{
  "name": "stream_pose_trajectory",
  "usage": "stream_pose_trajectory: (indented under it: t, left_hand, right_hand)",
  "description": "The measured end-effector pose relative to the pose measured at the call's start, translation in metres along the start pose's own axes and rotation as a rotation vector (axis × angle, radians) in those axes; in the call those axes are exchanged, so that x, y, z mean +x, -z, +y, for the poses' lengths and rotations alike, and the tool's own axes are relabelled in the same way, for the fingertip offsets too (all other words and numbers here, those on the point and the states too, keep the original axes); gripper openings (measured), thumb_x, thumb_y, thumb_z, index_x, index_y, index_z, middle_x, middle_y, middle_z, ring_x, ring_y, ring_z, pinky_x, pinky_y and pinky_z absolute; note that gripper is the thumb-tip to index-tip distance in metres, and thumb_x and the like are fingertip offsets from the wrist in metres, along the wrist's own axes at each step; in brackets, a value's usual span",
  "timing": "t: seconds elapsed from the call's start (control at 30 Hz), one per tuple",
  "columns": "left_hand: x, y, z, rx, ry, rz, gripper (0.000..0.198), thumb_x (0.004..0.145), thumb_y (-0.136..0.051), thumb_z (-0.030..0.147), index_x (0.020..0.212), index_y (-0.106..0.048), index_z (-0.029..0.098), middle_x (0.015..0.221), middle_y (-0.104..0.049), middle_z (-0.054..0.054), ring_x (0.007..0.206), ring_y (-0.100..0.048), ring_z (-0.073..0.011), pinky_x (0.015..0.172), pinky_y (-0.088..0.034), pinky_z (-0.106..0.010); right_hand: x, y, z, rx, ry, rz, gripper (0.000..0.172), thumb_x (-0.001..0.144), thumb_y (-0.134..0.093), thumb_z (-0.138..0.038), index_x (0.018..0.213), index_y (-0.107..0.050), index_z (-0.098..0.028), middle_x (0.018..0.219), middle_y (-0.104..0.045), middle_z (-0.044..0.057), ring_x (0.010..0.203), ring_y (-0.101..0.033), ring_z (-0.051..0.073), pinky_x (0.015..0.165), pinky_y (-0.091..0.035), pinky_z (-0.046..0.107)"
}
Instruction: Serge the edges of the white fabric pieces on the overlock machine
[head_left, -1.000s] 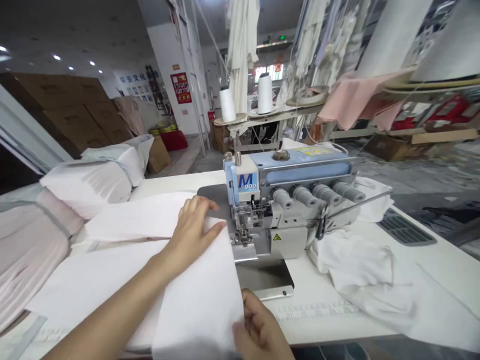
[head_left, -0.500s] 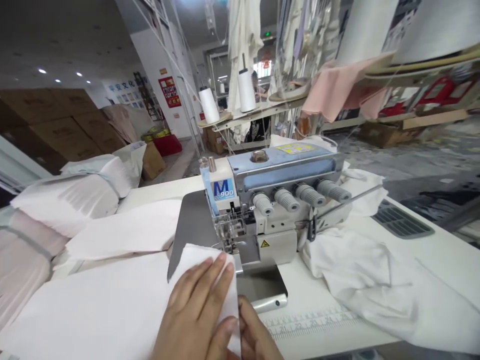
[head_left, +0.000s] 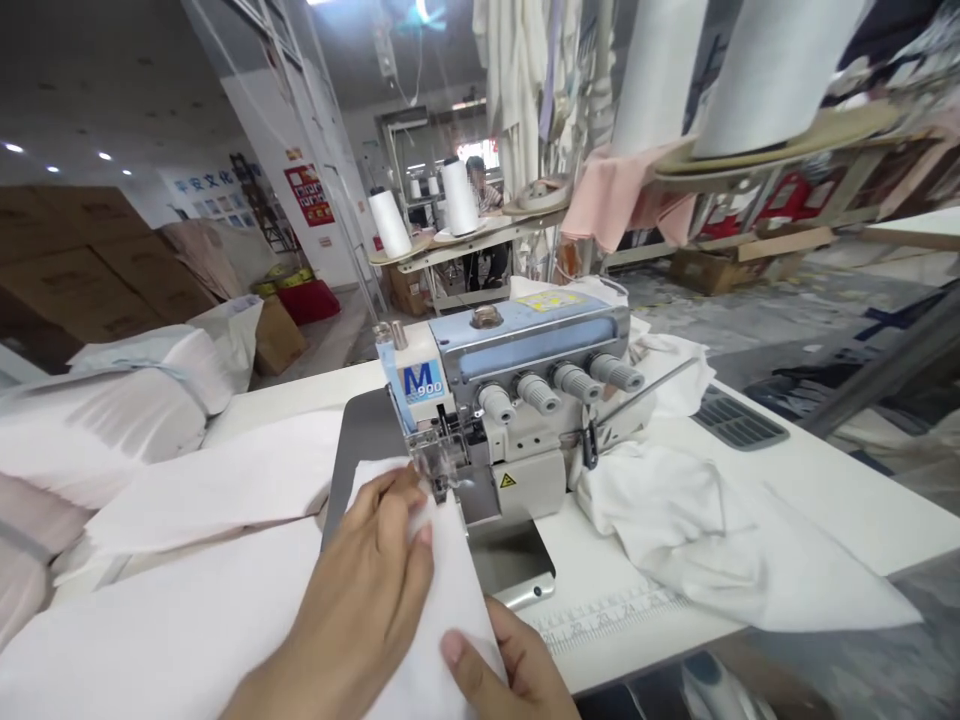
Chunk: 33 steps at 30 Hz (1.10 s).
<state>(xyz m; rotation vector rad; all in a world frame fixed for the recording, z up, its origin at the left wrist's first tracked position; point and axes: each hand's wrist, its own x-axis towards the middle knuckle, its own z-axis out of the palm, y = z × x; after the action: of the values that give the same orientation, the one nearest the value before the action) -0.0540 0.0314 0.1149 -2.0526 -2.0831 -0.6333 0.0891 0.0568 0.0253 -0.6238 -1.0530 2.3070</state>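
Observation:
A folded piece of white fabric (head_left: 454, 570) runs up to the presser foot of a blue and white overlock sewing machine (head_left: 517, 400). My left hand (head_left: 367, 570) lies on the fabric close to the foot, its fingers bent and closed on the cloth; the fingertips are partly hidden by the machine's front parts. Lower down, my right hand (head_left: 514, 665) grips the fabric's right edge, thumb on top and fingers beneath. Flat white fabric (head_left: 165, 620) spreads over the table to the left of my left hand.
Tied stacks of cut white fabric (head_left: 112, 410) stand at the far left. Crumpled white cloth (head_left: 675, 530) lies right of the machine, partly over the table's edge. A printed ruler (head_left: 600, 625) runs along the front edge. Thread cones (head_left: 390, 225) stand behind; a person (head_left: 484, 200) sits farther back.
My left hand's outstretched fingers have bent and come nearer the presser foot. The right thumb now shows on top of the fabric. The view has shifted to the right.

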Motion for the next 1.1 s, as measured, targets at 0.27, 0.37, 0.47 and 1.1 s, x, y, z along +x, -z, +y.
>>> stream_pose_trajectory:
  t: [0.27,0.37,0.47,1.1]
  left_hand:
    - [0.024,0.028,-0.061,-0.124,0.311,0.188,0.030,0.095,-0.033,0.041,0.096,-0.056,0.021,0.114,-0.061,-0.008,0.112,-0.054,-0.0259,0.096,-0.041,-0.040]
    - [-0.016,0.037,-0.060,-0.198,0.540,0.236,0.038,0.093,-0.038,0.050,0.082,-0.060,0.021,0.100,-0.064,-0.007,0.104,-0.057,-0.0282,0.097,-0.040,-0.041]
    - [-0.056,0.035,-0.039,-0.738,0.836,-0.180,0.039,0.088,-0.049,0.055,0.090,-0.067,0.020,0.093,-0.071,-0.007,0.094,-0.064,-0.0276,0.088,-0.049,-0.036]
    - [-0.102,0.040,-0.016,-1.273,0.932,-0.485,0.035,0.077,-0.073,0.026,0.111,-0.067,0.022,0.105,-0.073,-0.005,0.099,-0.068,-0.0244,0.089,-0.055,-0.038]
  right_hand:
    - [-0.009,-0.002,-0.014,-0.130,0.037,-0.080,0.042,0.082,-0.067,-0.049,0.110,-0.068,-0.018,0.094,-0.073,0.009,0.089,-0.064,0.022,0.077,-0.047,0.032]
    - [-0.011,-0.001,-0.016,-0.122,0.003,-0.101,0.040,0.084,-0.065,-0.047,0.112,-0.067,-0.019,0.097,-0.073,0.008,0.090,-0.064,0.020,0.078,-0.047,0.031]
    - [-0.009,0.001,-0.016,-0.113,-0.018,-0.095,0.035,0.084,-0.067,-0.042,0.111,-0.067,-0.020,0.101,-0.073,0.006,0.094,-0.063,0.019,0.079,-0.048,0.030]
    - [-0.045,0.016,-0.010,-0.169,-0.101,0.028,0.038,0.077,-0.069,-0.018,0.114,-0.065,-0.025,0.105,-0.073,0.002,0.093,-0.066,0.020,0.084,-0.052,0.035]
